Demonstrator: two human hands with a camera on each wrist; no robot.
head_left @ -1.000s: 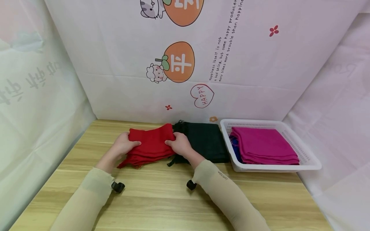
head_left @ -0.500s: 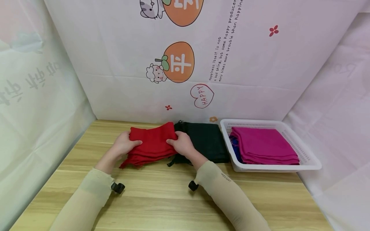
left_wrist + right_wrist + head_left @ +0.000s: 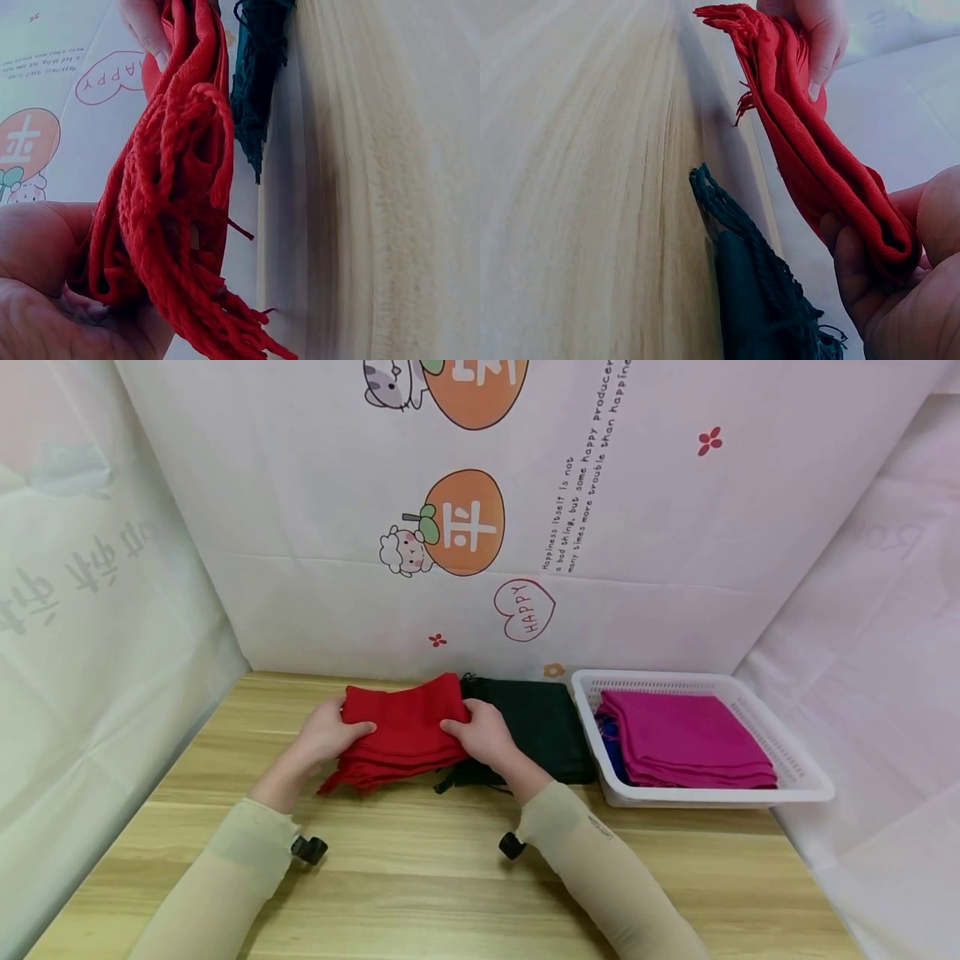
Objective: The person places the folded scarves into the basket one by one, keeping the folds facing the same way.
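A folded red scarf (image 3: 405,727) with fringe is held up off the table between both hands. The left hand (image 3: 327,730) pinches its left edge, thumb on top; in the left wrist view the fringe of the red scarf (image 3: 180,187) hangs over that hand's side. The right hand (image 3: 483,732) grips the right edge, and in the right wrist view its fingers curl under the folded layers of the red scarf (image 3: 817,165). A folded dark green scarf (image 3: 542,727) lies on the table, partly hidden behind the red scarf and the right hand.
A white basket (image 3: 806,783) stands at the right, touching or close to the green scarf, holding a folded magenta scarf (image 3: 686,735) over a blue cloth (image 3: 611,747). A printed white sheet (image 3: 315,510) stands behind the wooden table (image 3: 420,877), with more sheets at both sides.
Both hands have moved slightly right and up with the red scarf, whose right end now covers more of the green scarf. The basket has not moved.
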